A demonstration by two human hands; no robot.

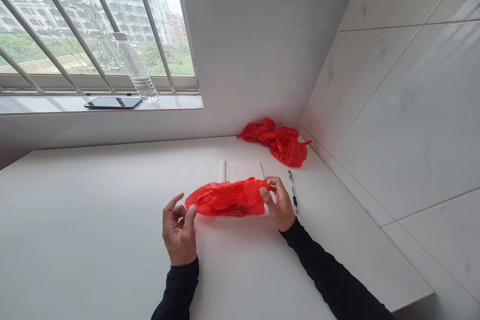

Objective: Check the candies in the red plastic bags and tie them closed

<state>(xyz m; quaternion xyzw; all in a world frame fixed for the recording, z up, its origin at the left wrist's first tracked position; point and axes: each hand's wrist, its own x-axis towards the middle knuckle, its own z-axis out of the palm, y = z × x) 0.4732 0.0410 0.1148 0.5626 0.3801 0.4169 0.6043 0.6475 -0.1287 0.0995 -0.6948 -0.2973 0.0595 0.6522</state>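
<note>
A crumpled red plastic bag [228, 198] is stretched sideways between my two hands, above the white table. My left hand [179, 230] pinches its left end between thumb and fingers, with the index finger raised. At the other end, my right hand [278, 204] grips the bag with thumb and fingertips. Beneath the bag lies an open notepad [245, 170] with small writing on its page, partly covered. Just right of my right hand rests a black and clear pen [293, 192].
More crumpled red plastic bags [287, 146] lie in the back right corner against the wall. On the window sill [180, 102] are a dark phone or tablet [112, 103] and a water bottle [137, 70]. A tiled wall [412, 135] borders the table [93, 230] on the right.
</note>
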